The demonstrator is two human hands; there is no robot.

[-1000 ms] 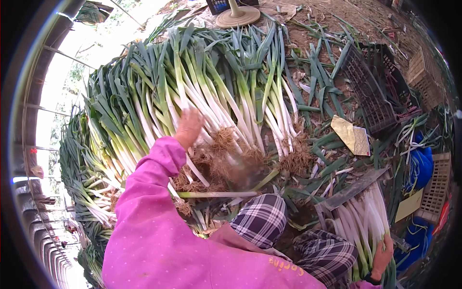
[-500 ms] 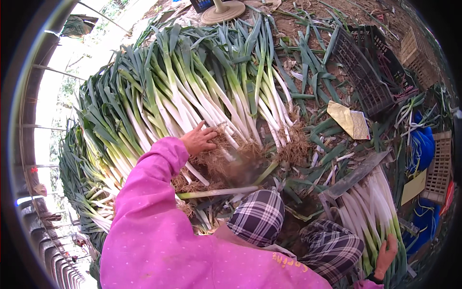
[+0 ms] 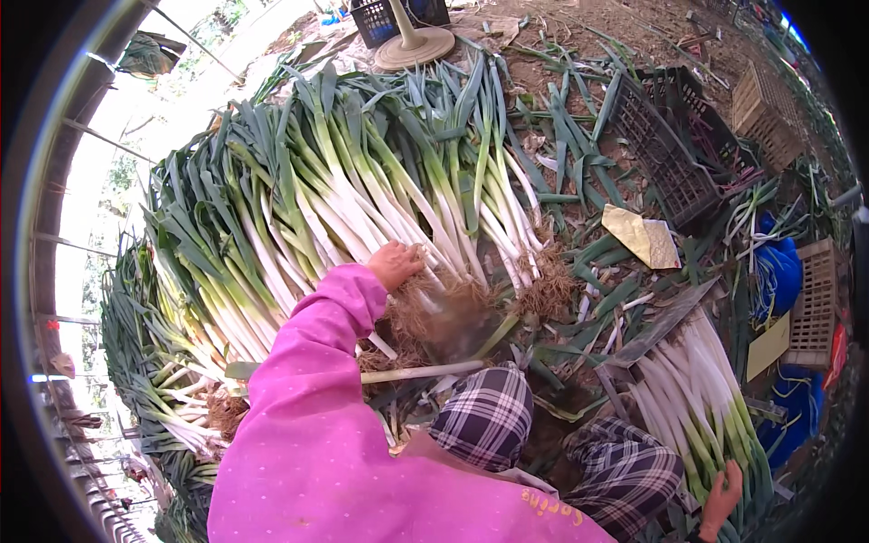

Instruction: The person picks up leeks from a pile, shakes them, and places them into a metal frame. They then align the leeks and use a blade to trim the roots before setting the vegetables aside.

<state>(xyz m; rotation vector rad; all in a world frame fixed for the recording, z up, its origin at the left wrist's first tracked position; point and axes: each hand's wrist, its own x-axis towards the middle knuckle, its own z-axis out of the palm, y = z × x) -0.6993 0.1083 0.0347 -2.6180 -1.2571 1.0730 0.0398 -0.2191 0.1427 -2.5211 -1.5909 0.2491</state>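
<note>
A wide heap of leeks (image 3: 344, 195) lies in front of me, green leaves away and rooty ends toward me. My left hand (image 3: 396, 264) is curled closed over the root end of a leek at the heap's near edge. At lower right, trimmed leeks (image 3: 692, 389) lie side by side in a metal holder (image 3: 665, 326), white ends away. My right hand (image 3: 722, 496) lies on their green part with its fingers apart. A single leek (image 3: 421, 372) lies crosswise in front of my knee. Brown roots (image 3: 548, 294) hang in a clump at the heap's right end.
Black crates (image 3: 665, 140) stand at the upper right, with a tan crate (image 3: 769, 113) behind. Yellow paper (image 3: 638, 237) lies on the leaf scraps. Blue bundles (image 3: 777, 271) and another tan crate (image 3: 812, 303) sit at the right. A round stand base (image 3: 415, 50) is beyond the heap.
My left hand has shifted right along the root ends, and its spread fingers have curled in. My right hand has moved slightly toward me over the trimmed leeks. The view has shifted a little.
</note>
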